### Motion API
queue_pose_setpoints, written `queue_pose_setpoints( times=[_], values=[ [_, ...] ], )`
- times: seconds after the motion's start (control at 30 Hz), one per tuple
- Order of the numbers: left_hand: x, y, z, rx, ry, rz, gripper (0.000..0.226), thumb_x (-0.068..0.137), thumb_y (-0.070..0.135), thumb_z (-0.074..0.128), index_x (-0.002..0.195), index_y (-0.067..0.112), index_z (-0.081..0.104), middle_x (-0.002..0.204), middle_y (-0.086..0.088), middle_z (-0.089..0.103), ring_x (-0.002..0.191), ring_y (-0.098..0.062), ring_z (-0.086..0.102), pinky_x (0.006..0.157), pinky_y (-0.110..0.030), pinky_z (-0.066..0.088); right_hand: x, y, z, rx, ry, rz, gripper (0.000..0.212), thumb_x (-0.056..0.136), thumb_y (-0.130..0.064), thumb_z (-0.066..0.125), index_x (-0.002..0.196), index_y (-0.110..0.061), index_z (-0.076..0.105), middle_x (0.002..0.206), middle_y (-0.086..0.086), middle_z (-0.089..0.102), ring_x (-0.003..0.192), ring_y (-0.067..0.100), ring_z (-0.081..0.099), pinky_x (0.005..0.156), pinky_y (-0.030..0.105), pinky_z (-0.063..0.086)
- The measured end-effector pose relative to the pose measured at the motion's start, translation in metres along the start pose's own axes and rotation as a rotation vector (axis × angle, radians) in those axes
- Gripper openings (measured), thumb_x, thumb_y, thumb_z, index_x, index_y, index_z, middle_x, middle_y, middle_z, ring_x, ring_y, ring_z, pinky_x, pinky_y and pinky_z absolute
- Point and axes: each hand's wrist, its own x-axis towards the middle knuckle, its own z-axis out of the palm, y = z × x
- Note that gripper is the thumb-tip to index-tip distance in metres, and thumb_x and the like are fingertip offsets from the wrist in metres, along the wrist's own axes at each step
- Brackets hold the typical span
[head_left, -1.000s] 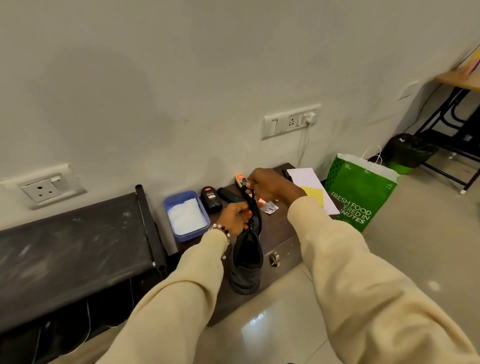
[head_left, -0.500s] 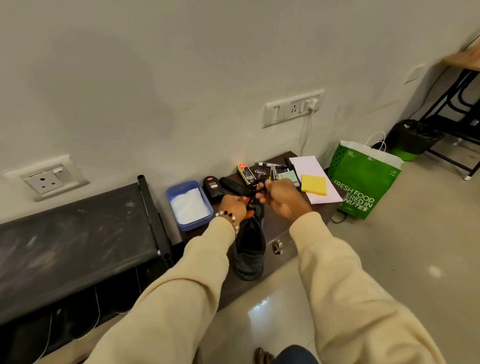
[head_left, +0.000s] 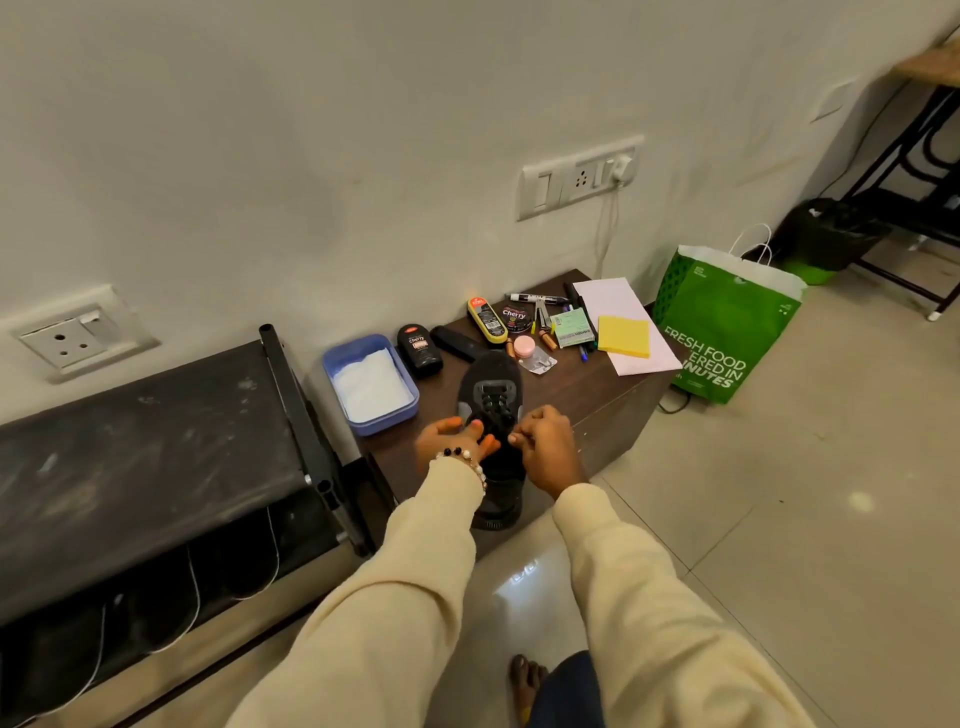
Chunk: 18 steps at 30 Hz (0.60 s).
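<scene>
A black lace-up shoe (head_left: 491, 382) lies on a low dark brown trunk (head_left: 587, 389), toe toward the wall and heel hanging over the front edge. My left hand (head_left: 451, 441), with a bead bracelet on its wrist, pinches a black shoelace at the shoe's left side by the top eyelets. On the right side of the opening, my right hand (head_left: 545, 449) is curled and pinches the other lace end. The two hands almost meet over the tongue, which hides the lace ends.
Behind the shoe are a blue tray of white powder (head_left: 371, 387), a polish bottle (head_left: 420, 352), a polish tin (head_left: 515, 317), pens, a yellow sticky pad (head_left: 623, 336) and paper. A black bench (head_left: 145, 441) stands left, a green paper bag (head_left: 727, 322) right. My bare foot (head_left: 524, 680) is on the tiled floor.
My right hand, raised over the far items with the lace a second ago, has come back down to the shoe's opening beside my left hand. The shoe's toe is now uncovered.
</scene>
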Motion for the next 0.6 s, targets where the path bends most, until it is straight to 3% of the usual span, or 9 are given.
queue_pose_setpoints(
  times=[0.1, 0.17, 0.23, 0.33, 0.5, 0.6],
  values=[
    [0.001, -0.003, 0.003, 0.414, 0.132, 0.253, 0.013, 0.079, -0.002, 0.073, 0.091, 0.004, 0.072, 0.090, -0.018, 0.069, 0.075, -0.035, 0.069, 0.057, -0.033, 0.058, 0.003, -0.001, 0.002, -0.109, -0.008, -0.093, 0.016, 0.086, -0.004, 0.056, 0.100, -0.005, 0.065, 0.115, 0.013, 0.049, 0.107, 0.030, 0.044, 0.093, 0.031, 0.035],
    [0.002, -0.005, 0.003, 0.686, 0.119, 0.406, 0.011, 0.078, 0.007, 0.077, 0.089, 0.010, 0.077, 0.092, -0.014, 0.072, 0.080, -0.031, 0.069, 0.074, -0.040, 0.059, 0.006, 0.000, 0.004, -0.204, -0.049, -0.109, 0.020, 0.088, -0.013, 0.059, 0.105, -0.006, 0.065, 0.120, 0.011, 0.044, 0.108, 0.029, 0.042, 0.095, 0.035, 0.039],
    [0.001, -0.004, 0.001, 1.029, 0.080, 0.523, 0.013, 0.084, 0.015, 0.072, 0.095, 0.014, 0.078, 0.096, -0.010, 0.073, 0.087, -0.027, 0.067, 0.085, -0.037, 0.055, 0.007, 0.002, 0.005, -0.335, -0.063, -0.156, 0.024, 0.091, -0.022, 0.058, 0.106, -0.007, 0.069, 0.123, 0.010, 0.044, 0.111, 0.028, 0.038, 0.092, 0.033, 0.040],
    [0.000, -0.006, 0.000, 1.512, 0.030, 0.698, 0.020, 0.095, 0.018, 0.056, 0.106, 0.014, 0.073, 0.104, -0.011, 0.068, 0.095, -0.030, 0.063, 0.077, -0.032, 0.049, 0.007, -0.004, 0.006, -0.352, -0.050, -0.104, 0.023, 0.090, -0.017, 0.058, 0.107, -0.006, 0.069, 0.123, 0.010, 0.046, 0.109, 0.029, 0.041, 0.089, 0.035, 0.045],
    [0.000, -0.012, 0.005, 1.815, 0.087, 0.841, 0.019, 0.098, 0.022, 0.051, 0.103, 0.014, 0.067, 0.105, -0.009, 0.064, 0.105, -0.027, 0.053, 0.080, -0.034, 0.045, 0.002, -0.005, 0.016, -0.214, 0.079, -0.049, 0.017, 0.085, -0.003, 0.057, 0.096, -0.004, 0.070, 0.114, 0.013, 0.052, 0.096, 0.032, 0.054, 0.082, 0.036, 0.048],
    [0.006, -0.012, 0.005, 1.820, 0.214, 0.877, 0.018, 0.095, 0.028, 0.055, 0.094, 0.018, 0.070, 0.112, -0.007, 0.058, 0.116, -0.030, 0.040, 0.089, -0.037, 0.038, 0.002, -0.003, 0.019, -0.101, 0.161, 0.001, 0.010, 0.079, -0.004, 0.066, 0.086, -0.010, 0.062, 0.106, 0.009, 0.053, 0.087, 0.027, 0.056, 0.077, 0.034, 0.048]
  ],
)
